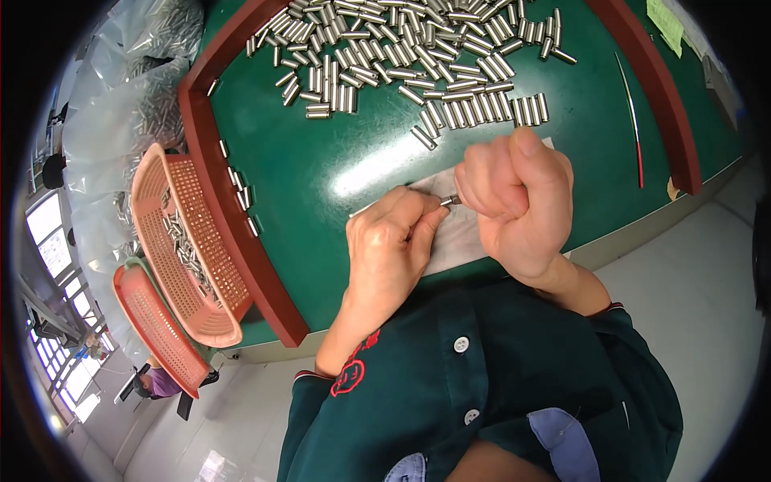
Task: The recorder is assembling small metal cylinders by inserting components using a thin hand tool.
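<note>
Between the thumb and fingers of my left hand (pixel 387 245) is a small shiny metal cylinder (pixel 446 202), its end poking out to the right. My right hand (pixel 518 205) is a closed fist just beside that end. A short dark tip shows between the two hands, but what the fist holds is hidden inside it. Both hands are over a whitish cloth (pixel 462 249) on the green tabletop. Beyond them lies a large pile of similar metal cylinders (pixel 401 48), with a neat row (pixel 478 111) at its near edge.
Dark red rails (pixel 233 169) border the work area; several cylinders (pixel 239 187) lie along the left one. Left of it are a pink basket (pixel 205 233) with small metal parts, a second basket (pixel 165 329) and clear bags (pixel 161 96). A thin pointed tool (pixel 630 112) lies right.
</note>
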Available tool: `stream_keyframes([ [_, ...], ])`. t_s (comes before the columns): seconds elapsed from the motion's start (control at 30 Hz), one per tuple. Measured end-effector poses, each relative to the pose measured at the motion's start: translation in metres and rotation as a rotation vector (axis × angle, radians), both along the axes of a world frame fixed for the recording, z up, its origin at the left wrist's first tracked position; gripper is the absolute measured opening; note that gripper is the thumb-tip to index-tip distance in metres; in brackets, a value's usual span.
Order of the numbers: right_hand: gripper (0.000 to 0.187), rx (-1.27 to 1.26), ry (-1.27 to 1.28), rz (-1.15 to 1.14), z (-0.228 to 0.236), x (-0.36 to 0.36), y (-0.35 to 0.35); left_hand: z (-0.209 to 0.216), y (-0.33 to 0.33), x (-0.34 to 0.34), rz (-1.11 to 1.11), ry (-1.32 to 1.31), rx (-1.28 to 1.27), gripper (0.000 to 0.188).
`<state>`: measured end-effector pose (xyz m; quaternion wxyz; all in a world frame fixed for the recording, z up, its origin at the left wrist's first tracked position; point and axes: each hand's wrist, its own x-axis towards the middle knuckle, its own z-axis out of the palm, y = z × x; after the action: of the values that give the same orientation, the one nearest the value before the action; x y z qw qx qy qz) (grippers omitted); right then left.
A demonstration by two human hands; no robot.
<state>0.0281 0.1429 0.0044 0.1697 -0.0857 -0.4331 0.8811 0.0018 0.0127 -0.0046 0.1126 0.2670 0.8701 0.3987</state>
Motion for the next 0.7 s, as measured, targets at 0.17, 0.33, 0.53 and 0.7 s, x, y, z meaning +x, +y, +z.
stream_keyframes([
  [0.17, 0.044, 0.047, 0.002, 0.031, 0.001, 0.003, -0.003, 0.000, -0.001, -0.001, -0.010, -0.020, -0.002, 0.008],
  [0.33, 0.044, 0.131, -0.109, 0.068, 0.005, 0.000, -0.007, 0.003, -0.003, -0.005, -0.006, -0.039, -0.018, 0.008],
  [0.53, 0.042, 0.219, 0.046, 0.082, 0.003, 0.005, -0.009, 0.004, -0.004, -0.002, -0.011, -0.037, 0.025, 0.008],
  [0.7, 0.038, -0.083, 0.178, -0.033, -0.009, 0.006, -0.005, 0.009, -0.007, -0.003, 0.037, -0.207, 0.071, 0.007],
])
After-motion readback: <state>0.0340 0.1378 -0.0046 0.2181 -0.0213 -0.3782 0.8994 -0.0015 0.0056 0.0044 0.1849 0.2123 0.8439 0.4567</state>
